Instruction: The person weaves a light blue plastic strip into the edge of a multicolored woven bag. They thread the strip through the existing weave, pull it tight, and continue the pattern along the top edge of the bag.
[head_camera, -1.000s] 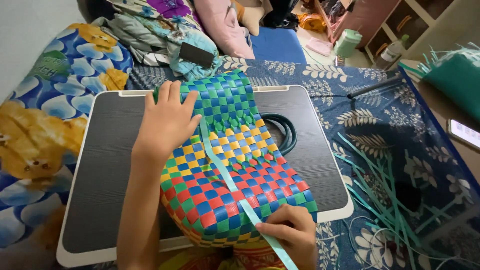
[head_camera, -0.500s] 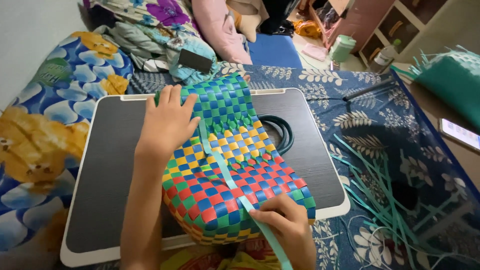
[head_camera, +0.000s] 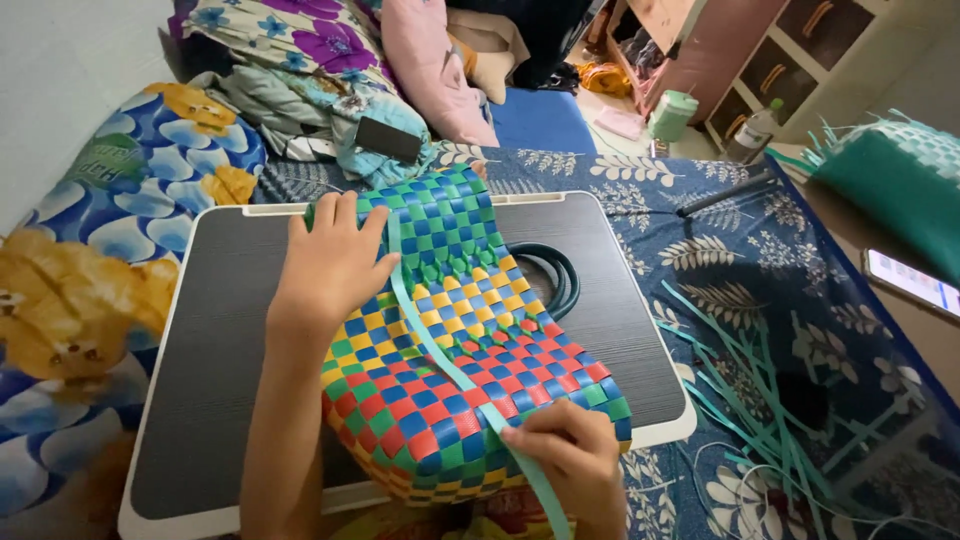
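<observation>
Two hands work a multicoloured woven basket lying on a black lap tray. Left hand presses flat on its upper weave, fingers spread slightly. Right hand pinches a teal strip at the basket's lower edge. Its inside is hidden.

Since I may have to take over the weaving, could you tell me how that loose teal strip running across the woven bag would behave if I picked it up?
The teal strip is thin and flat and bends across the woven bag, so it is probably floppy and light. It looks smooth, perhaps slippery; the right hand pinches it.
</observation>
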